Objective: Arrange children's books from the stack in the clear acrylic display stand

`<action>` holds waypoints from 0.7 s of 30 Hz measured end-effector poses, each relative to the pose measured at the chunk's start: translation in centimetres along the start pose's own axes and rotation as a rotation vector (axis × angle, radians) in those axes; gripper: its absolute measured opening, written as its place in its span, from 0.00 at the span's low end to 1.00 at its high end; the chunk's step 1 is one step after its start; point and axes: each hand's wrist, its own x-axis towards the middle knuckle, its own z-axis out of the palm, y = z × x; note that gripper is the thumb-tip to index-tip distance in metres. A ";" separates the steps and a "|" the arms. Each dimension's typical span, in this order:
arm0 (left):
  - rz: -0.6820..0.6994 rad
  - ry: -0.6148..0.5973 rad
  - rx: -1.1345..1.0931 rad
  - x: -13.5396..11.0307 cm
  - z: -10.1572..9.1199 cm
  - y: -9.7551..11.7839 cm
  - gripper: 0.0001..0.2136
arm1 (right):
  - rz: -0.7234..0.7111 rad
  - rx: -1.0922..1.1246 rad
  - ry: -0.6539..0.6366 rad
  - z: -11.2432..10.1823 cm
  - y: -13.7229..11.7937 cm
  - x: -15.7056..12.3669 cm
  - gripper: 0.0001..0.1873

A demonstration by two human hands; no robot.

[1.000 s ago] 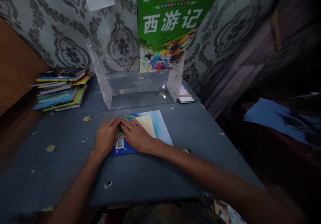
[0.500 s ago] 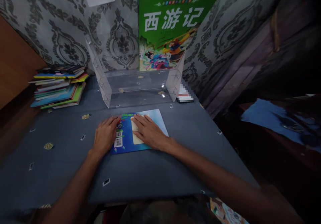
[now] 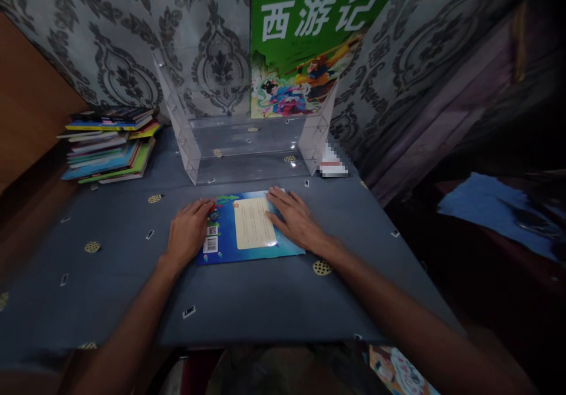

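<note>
"Progress, in the head view?"

"The book (image 3: 253, 225) is laid flat, back cover up, on the worktop (image 3: 239, 306). Smoothing seems mostly done; contact is not yet released."

"And the pose?"

"The right hand (image 3: 296, 219) is spread across the book's right end, grip loose, nothing grasped. The left hand (image 3: 188, 229) is bent at the left edge; whether its grip is closed cannot be told."

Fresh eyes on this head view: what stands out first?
Probably the bright green cover, upright at the back by the patterned wall. Then the blue book flat on the table, left hand at its left edge, right hand on its right part.
</note>
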 end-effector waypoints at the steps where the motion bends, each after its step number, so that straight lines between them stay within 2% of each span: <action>1: -0.003 0.009 -0.032 0.0 0.0 -0.1 0.18 | -0.004 0.011 0.009 0.1 0.1 0.0 0.26; 14: -0.172 0.117 -0.418 0.3 0.4 -2.3 0.20 | -0.005 0.177 0.049 -0.1 1.2 0.2 0.23; 21: -0.189 0.120 -0.482 0.4 0.3 -2.5 0.19 | 0.001 0.166 0.034 -0.3 1.0 0.3 0.23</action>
